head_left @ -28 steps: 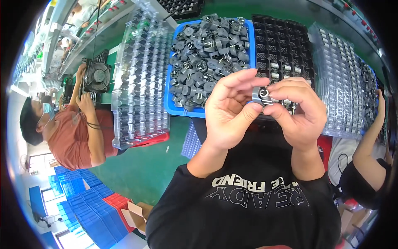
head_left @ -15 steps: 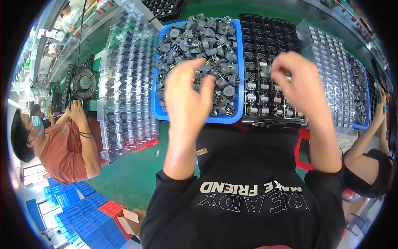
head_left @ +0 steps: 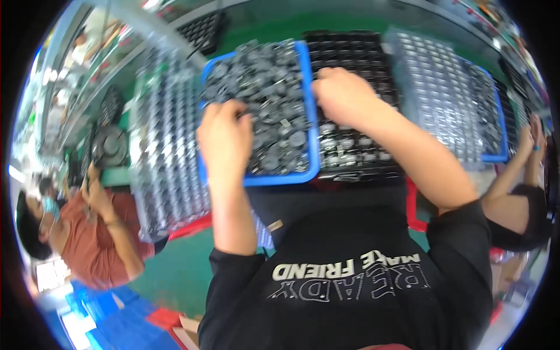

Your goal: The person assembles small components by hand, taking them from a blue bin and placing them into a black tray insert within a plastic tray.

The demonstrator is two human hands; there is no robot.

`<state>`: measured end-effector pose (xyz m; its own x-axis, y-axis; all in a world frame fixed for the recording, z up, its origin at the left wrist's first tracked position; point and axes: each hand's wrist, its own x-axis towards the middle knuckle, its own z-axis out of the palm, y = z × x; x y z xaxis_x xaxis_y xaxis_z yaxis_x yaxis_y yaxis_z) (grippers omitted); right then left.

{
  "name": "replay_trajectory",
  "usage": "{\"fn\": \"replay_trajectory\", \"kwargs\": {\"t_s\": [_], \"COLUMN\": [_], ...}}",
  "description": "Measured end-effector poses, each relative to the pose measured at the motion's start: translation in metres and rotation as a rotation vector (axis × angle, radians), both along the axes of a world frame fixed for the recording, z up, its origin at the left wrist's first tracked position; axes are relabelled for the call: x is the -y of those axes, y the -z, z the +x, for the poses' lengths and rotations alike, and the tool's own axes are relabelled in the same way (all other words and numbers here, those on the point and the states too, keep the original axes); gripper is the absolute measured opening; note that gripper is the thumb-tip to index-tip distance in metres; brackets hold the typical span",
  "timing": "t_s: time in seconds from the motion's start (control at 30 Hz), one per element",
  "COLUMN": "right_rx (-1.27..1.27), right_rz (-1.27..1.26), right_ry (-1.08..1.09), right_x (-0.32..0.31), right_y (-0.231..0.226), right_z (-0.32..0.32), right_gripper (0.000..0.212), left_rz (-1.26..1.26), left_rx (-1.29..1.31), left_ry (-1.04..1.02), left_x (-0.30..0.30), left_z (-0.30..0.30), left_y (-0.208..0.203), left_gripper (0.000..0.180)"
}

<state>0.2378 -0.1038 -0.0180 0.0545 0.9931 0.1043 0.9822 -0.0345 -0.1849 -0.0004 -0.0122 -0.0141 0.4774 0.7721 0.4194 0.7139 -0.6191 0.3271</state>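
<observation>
Grey parts [head_left: 274,108] heaped in the blue bin [head_left: 314,149]!

Head view: the heap fills the upper centre of the frame, and here's the left hand [head_left: 226,137] over its left side, fingers curled; can't tell if they clamp anything. Right hand [head_left: 344,96] at the bin's right rim, over the black tray [head_left: 350,154], fingers bunched, their grip hidden. Clear trays [head_left: 166,157] at left, more at right.

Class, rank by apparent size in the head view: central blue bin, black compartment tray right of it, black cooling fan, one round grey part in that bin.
1. Blue bin and black compartment tray: too alike to rank (tray partly hidden).
2. Black cooling fan
3. Round grey part
</observation>
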Motion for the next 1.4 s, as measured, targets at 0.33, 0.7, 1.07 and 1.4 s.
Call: {"fn": "replay_trajectory", "kwargs": {"t_s": [0.33,0.7,1.07,1.4], "right_rx": [-0.046,-0.401,-0.654,-1.239], "right_rz": [0.194,0.193,0.235,0.487], "right_ry": [0.576,0.408,0.473,0.137], "right_x": [0.039,0.055,0.084,0.131], "right_y": [-0.003,0.055,-0.066,-0.049], "right_z": [0.214,0.299,0.192,-0.026], "right_gripper": [0.047,0.017,0.015,0.028], "left_rz": [-0.074,-0.153,-1.236,-1.632], "left_rx": [-0.007,0.199,1.178,1.540], "left_ry": [-0.019,0.010,0.558,0.856], "left_x": [0.009,0.013,0.034,0.083], "left_z": [-0.017,-0.016,-0.001,0.028], "left_y": [-0.007,-0.009,-0.021,-0.002], "left_gripper": [0.031,0.025,0.047,0.053]}}
